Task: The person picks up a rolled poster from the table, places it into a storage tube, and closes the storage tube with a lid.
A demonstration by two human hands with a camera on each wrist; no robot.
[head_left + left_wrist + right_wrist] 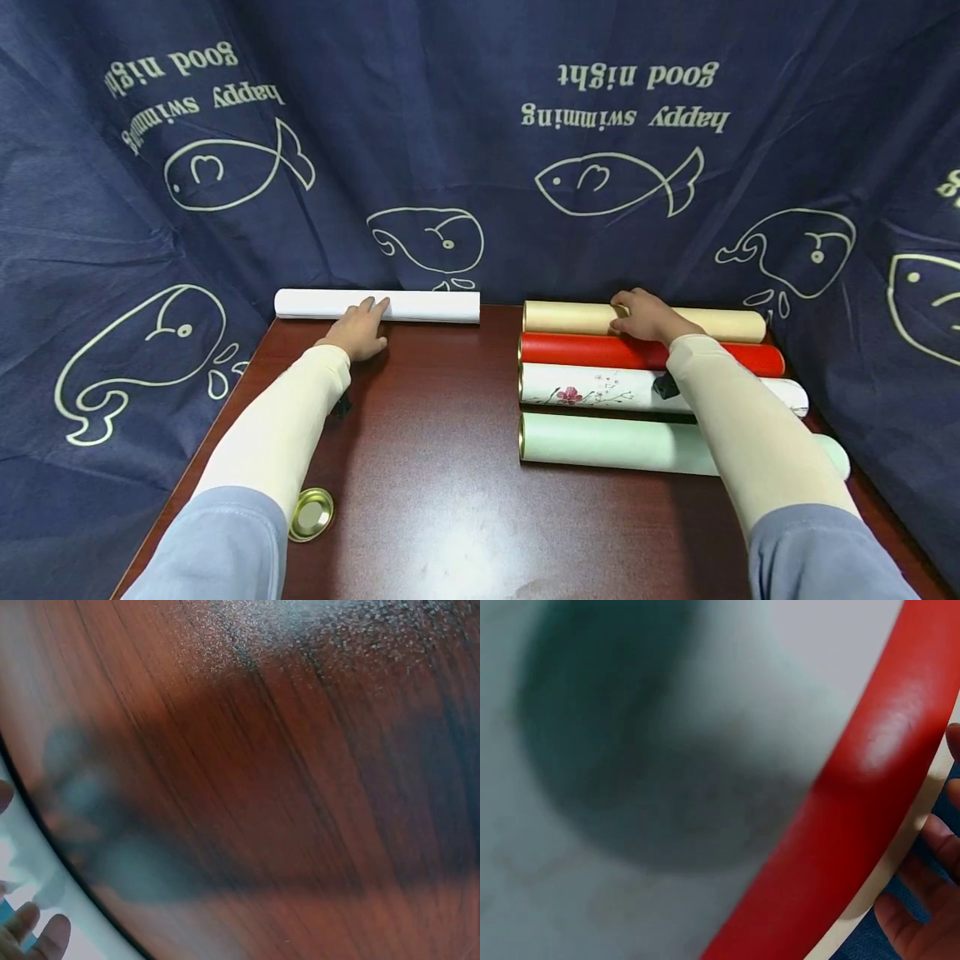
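My left hand (pixel 358 330) rests its extended fingers on a long white tube (pixel 431 306) at the table's back left. The thumb lies in front of it, over the wood. In the left wrist view, fingertips (pixel 54 937) show beside the white surface. At the back right, my right hand (pixel 643 317) holds a beige tube (pixel 562 317) from above, thumb on the near side and fingers over the far side. The right wrist view shows spread fingers (pixel 922 881) along the tube's far edge, with the palm mostly cut off.
Nearer than the beige tube lie a red tube (pixel 577 351), a white tube with pink blossoms (pixel 540 385) and a pale green tube (pixel 600 442), side by side. A round gold lid (pixel 311 514) lies by the left forearm. Dark blue cloth (pixel 495 183) hangs behind the table (pixel 435 450).
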